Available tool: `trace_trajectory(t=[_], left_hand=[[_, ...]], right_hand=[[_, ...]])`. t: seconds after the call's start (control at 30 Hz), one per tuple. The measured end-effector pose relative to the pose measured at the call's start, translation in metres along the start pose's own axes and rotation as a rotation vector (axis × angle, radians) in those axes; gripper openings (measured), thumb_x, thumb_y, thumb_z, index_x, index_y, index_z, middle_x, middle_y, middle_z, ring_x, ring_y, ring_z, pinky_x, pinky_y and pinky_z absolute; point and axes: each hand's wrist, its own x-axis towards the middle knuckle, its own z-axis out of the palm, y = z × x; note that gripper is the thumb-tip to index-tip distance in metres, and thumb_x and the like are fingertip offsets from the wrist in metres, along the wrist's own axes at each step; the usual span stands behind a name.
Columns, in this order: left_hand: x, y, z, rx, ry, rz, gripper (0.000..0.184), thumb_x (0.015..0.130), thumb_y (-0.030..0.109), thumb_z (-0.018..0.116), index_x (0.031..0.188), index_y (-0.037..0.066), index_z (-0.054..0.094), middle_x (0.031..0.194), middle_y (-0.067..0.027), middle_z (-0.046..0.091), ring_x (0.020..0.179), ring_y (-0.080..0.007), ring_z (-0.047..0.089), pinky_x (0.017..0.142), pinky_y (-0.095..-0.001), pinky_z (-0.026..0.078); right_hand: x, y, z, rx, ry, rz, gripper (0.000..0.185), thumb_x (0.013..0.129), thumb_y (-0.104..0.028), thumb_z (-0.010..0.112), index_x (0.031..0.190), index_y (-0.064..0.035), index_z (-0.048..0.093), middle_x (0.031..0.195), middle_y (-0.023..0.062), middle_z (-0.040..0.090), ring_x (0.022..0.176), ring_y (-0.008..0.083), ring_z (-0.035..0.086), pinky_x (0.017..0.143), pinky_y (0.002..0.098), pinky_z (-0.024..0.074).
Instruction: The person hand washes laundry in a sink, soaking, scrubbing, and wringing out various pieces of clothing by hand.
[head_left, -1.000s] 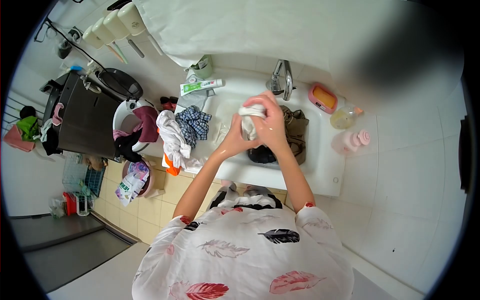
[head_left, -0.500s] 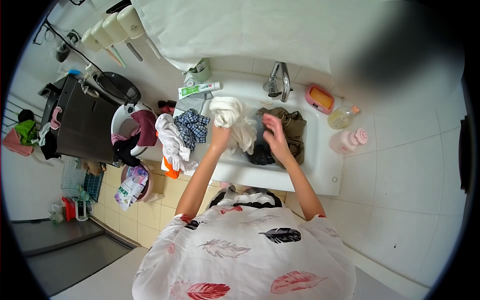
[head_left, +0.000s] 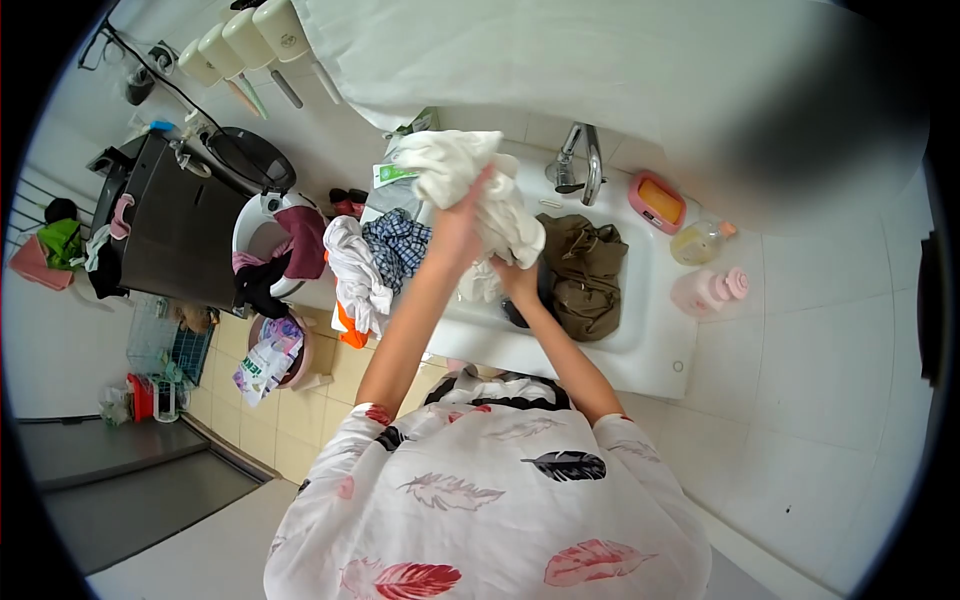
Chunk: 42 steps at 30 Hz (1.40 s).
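A bunched white garment hangs over the sink. My left hand is closed around it, slightly blurred. Lower down, my right hand grips the hanging part of the same garment; its fingers are partly hidden by the cloth. To the right of that hand, a brown-olive garment lies in the basin, beside a dark thing mostly covered by my hand. Just left of my left forearm sit a blue checked garment and a white patterned garment on the sink's left side.
The faucet rises behind the basin. A pink soap dish, a yellowish bottle and a pink bottle line the right rim. At left stands a small washer with clothes over its edge.
My left hand has raised the white garment up and to the right. My right hand, previously spread over the basin, has moved left and down and taken hold of the garment's lower part.
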Motion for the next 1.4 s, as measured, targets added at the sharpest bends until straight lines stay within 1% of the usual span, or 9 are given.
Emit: trace_trajectory(t=[0.23,0.6,0.83,0.93,1.07,1.23,1.3,1.33,1.4], left_hand=[[0.037,-0.008,-0.105,0.127,0.227,0.093,0.039,0.076,0.023,0.06,0.107,0.003,0.048,0.102,-0.0051,0.051,0.092,-0.0154,0.05,0.079,-0.0282,0.04],[0.054,-0.135,-0.171,-0.031,0.12,-0.528,0.049,0.081,0.045,0.038,0.11,0.006,0.048,0.11,-0.0095,0.051,0.095,-0.0219,0.051,0.087,-0.0361,0.038],[0.024,-0.134,-0.131,-0.09,-0.193,-1.116,0.08,0.072,0.068,0.032,0.125,0.009,0.032,0.122,-0.0158,0.04,0.109,-0.0427,0.036,0.085,-0.0617,0.026],[0.016,-0.128,-0.111,-0.475,0.398,-1.489,0.086,0.073,0.062,0.039,0.129,0.002,0.017,0.13,-0.0194,0.025,0.118,-0.0415,0.024,0.092,-0.0598,0.019],[-0.004,-0.146,-0.111,-0.873,-0.394,-0.894,0.067,0.078,0.053,0.037,0.124,0.005,0.027,0.122,-0.0193,0.035,0.11,-0.0367,0.038,0.095,-0.0504,0.026],[0.02,-0.181,-0.129,-0.846,-0.1,-0.55,0.05,0.084,0.043,0.032,0.115,0.005,0.038,0.113,-0.0127,0.045,0.105,-0.0264,0.043,0.095,-0.0431,0.03],[0.034,-0.196,-0.152,0.207,-0.291,-0.217,0.047,0.083,0.038,0.033,0.114,0.003,0.04,0.113,-0.0144,0.046,0.105,-0.0273,0.044,0.093,-0.0399,0.033],[0.033,-0.194,-0.153,0.205,-0.292,-0.219,0.047,0.083,0.038,0.033,0.114,0.003,0.04,0.113,-0.0144,0.046,0.105,-0.0273,0.044,0.093,-0.0399,0.033],[0.025,-0.151,-0.122,-1.159,-0.071,-0.409,0.062,0.075,0.047,0.044,0.12,0.005,0.035,0.123,-0.0129,0.039,0.111,-0.0288,0.039,0.095,-0.0424,0.031]], right_hand=[[0.02,-0.037,-0.055,-0.106,0.057,0.03,0.043,0.062,-0.003,0.064,0.103,0.0007,0.049,0.091,0.0137,0.058,0.084,0.0186,0.055,0.076,0.027,0.0412],[0.042,-0.121,-0.068,-0.136,-0.06,-0.048,0.062,0.06,-0.001,0.064,0.113,-0.0091,0.035,0.088,0.0088,0.053,0.08,0.019,0.052,0.074,0.0255,0.04],[0.047,-0.106,-0.058,-0.23,-0.032,-0.086,0.057,0.06,-0.001,0.064,0.11,-0.0069,0.038,0.092,0.012,0.053,0.084,0.0236,0.052,0.074,0.0295,0.0414],[0.046,-0.087,-0.049,-0.309,0.035,-0.256,0.053,0.059,0.001,0.062,0.107,-0.0058,0.041,0.093,0.0133,0.052,0.085,0.0277,0.052,0.075,0.0322,0.0412],[0.028,-0.092,-0.029,-0.228,-0.016,-0.283,0.047,0.055,0.006,0.058,0.098,-0.0032,0.042,0.094,0.0156,0.048,0.088,0.0318,0.049,0.079,0.0349,0.039],[0.003,-0.084,-0.013,-0.113,0.047,-0.298,0.052,0.054,0.008,0.058,0.101,-0.0043,0.04,0.093,0.0147,0.047,0.09,0.0274,0.047,0.082,0.0316,0.0361],[-0.005,-0.086,-0.012,0.113,0.111,-0.115,0.055,0.057,0.005,0.062,0.105,-0.0058,0.037,0.096,0.0119,0.047,0.091,0.0201,0.046,0.081,0.028,0.0356],[-0.007,-0.088,-0.013,0.174,0.104,-0.05,0.053,0.064,0.0,0.062,0.109,-0.0061,0.034,0.1,0.0104,0.045,0.092,0.0156,0.045,0.082,0.0262,0.0348],[-0.012,-0.082,-0.018,0.235,0.123,0.126,0.051,0.067,0.0,0.061,0.109,-0.0053,0.033,0.101,0.0103,0.045,0.092,0.0154,0.045,0.081,0.0264,0.0358]])
